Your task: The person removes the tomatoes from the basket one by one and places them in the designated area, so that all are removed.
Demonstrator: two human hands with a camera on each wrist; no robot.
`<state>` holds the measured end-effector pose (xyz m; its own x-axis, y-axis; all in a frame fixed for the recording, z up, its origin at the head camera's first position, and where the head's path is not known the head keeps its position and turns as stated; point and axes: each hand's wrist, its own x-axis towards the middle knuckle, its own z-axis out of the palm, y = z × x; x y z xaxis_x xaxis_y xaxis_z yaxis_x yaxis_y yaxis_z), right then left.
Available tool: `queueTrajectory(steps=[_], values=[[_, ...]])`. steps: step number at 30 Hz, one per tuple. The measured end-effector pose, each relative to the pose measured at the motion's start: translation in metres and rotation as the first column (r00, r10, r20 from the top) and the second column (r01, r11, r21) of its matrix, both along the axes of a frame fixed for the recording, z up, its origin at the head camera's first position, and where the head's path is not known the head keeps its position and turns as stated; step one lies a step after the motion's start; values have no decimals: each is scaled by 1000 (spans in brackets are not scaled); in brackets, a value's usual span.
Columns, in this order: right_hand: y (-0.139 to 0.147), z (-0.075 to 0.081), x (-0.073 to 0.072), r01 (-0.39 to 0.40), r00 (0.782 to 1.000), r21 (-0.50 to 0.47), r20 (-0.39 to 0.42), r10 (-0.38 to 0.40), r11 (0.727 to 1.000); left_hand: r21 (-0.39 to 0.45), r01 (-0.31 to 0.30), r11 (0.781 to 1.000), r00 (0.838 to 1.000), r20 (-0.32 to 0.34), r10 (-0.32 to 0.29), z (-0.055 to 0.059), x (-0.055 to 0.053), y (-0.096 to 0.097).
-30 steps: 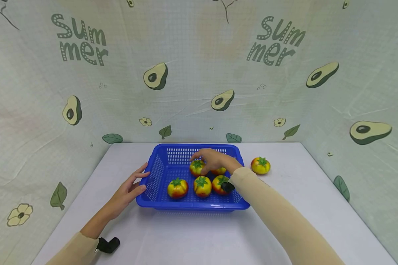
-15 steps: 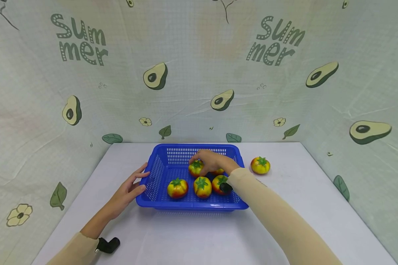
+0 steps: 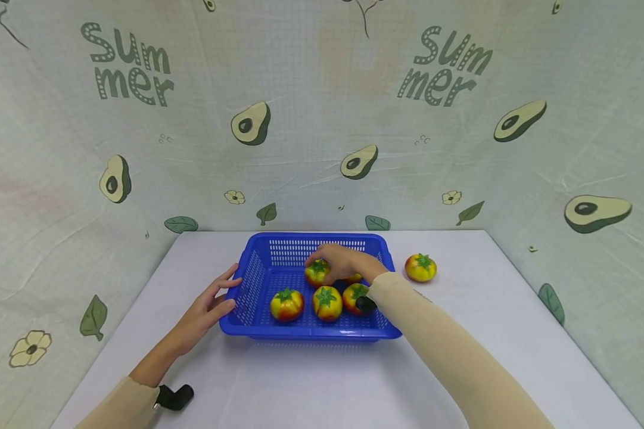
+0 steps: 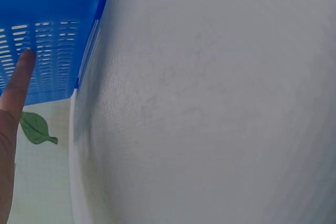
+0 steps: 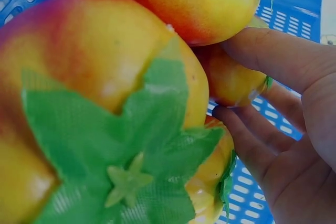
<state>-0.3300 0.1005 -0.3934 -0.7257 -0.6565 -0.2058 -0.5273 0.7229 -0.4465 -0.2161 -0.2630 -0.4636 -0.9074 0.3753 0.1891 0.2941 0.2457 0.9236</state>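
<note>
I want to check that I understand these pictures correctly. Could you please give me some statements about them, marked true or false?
1. The basket is blue. True.
2. One fruit lies outside the basket. True.
3. The left hand holds a fruit. False: the left hand touches the basket's left side.
4. The basket contains only two fruits. False: at least five fruits show inside.
5. The right hand is around a fruit inside the basket. True.

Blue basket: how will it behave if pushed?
The basket looks stiff, as its walls stand straight. Its many holes suggest it's light for its size. A shove may send the fruits inside rolling, given their rounded sides.
</note>
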Motion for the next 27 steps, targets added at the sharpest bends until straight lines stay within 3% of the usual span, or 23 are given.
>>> queueTrajectory(steps=[10, 16, 27], values=[[4, 6, 1, -11, 1000, -17, 8, 11, 1000, 1, 7, 1000, 1000, -10, -7, -1, 0, 0], [6, 20, 5, -37, 999, -35, 1, 37, 999, 14, 15, 1000, 1000, -5, -15, -2, 0, -1], [28, 49, 12, -100, 991, -50, -94, 95, 994, -2, 7, 1000, 1000, -6, -7, -2, -1, 0]])
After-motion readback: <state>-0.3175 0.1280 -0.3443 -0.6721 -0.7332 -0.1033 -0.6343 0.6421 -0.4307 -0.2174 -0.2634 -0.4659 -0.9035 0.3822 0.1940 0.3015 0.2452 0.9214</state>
